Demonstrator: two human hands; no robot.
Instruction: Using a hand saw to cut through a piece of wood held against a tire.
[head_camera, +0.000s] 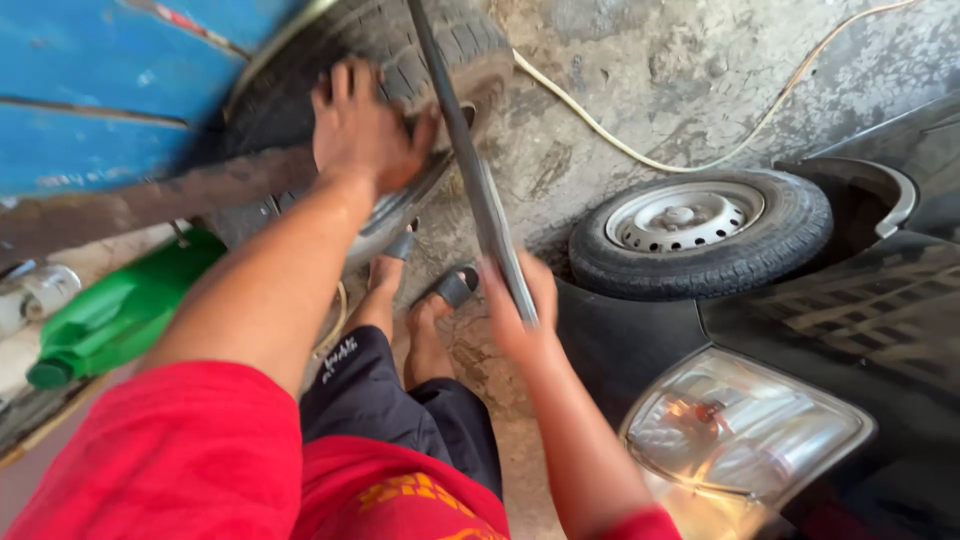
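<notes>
The tyre (400, 60) leans at about eleven o'clock in the view, its tread up against a blue panel (100, 90) and its rim turned toward the person. The left hand (365, 125) lies flat on the sidewall, fingers spread, pressing rather than closing on anything. The right hand (515, 310) has its grip wrapped around the lower end of a long metal bar (470, 160), which runs up toward twelve o'clock and crosses the tyre's edge. Whether the bar's tip is under the bead cannot be told, as blur and the frame edge hide it. Judging by this, the levering work looks to be in its middle: the tyre sits on its rim and nothing has visibly come off.

The person's sandalled feet (420, 290) rest on stained, cracked concrete floor (620, 80). At three o'clock a second wheel (700, 230) with a silver steel rim lies flat on the floor. At five o'clock stands a dark car with its headlamp (745, 425). A green jug (120, 310) lies at nine o'clock, and a pale hose (650, 150) trails across the floor at one o'clock.
</notes>
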